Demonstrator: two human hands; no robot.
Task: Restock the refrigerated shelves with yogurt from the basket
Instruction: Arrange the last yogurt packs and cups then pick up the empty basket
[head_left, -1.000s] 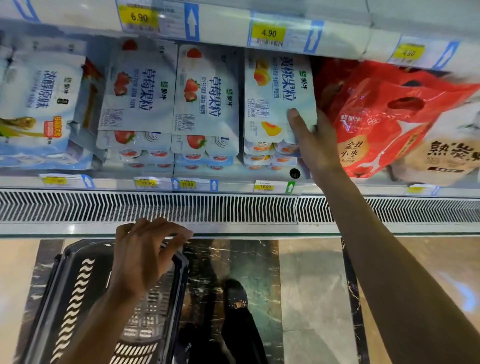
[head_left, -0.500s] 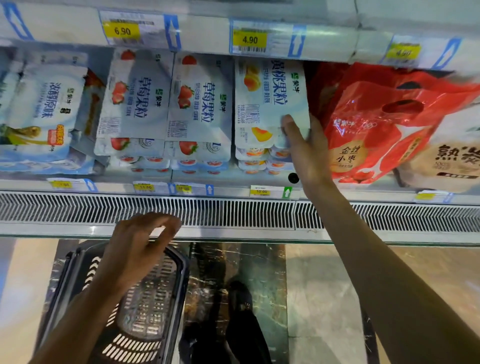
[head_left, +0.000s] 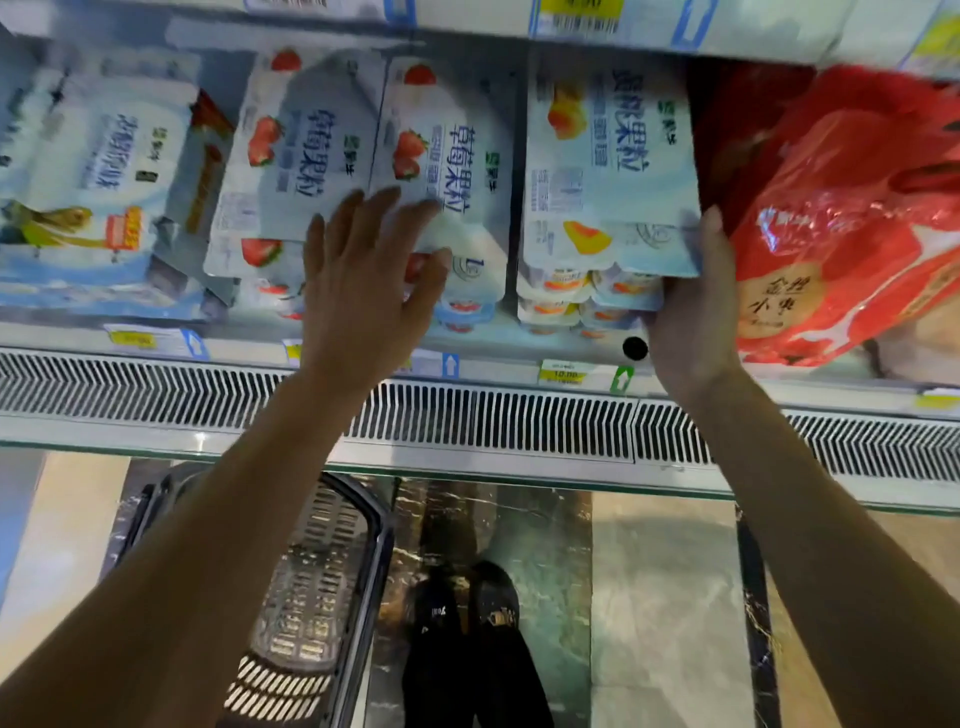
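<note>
A peach yogurt multipack (head_left: 608, 166) lies at the front of the refrigerated shelf (head_left: 519, 343), on top of more peach cups. My right hand (head_left: 691, 317) holds its lower right corner, one finger up along the pack's side and the others hidden beneath it. Two strawberry yogurt multipacks (head_left: 306, 156) (head_left: 457, 150) lie just to the left. My left hand (head_left: 363, 280) is raised in front of them with fingers spread, holding nothing. The black basket (head_left: 382, 545) stands on the floor at lower left; I see no yogurt inside.
Red plastic bags (head_left: 841, 218) press against the peach pack's right side. A plain yogurt pack (head_left: 104, 156) fills the far left. A vent grille (head_left: 493, 415) and glass ledge run below the shelf. My dark shoes (head_left: 467, 639) are beside the basket.
My left hand has risen from the basket's rim to the strawberry packs. My right hand has slid from the face of the peach pack to its lower right corner.
</note>
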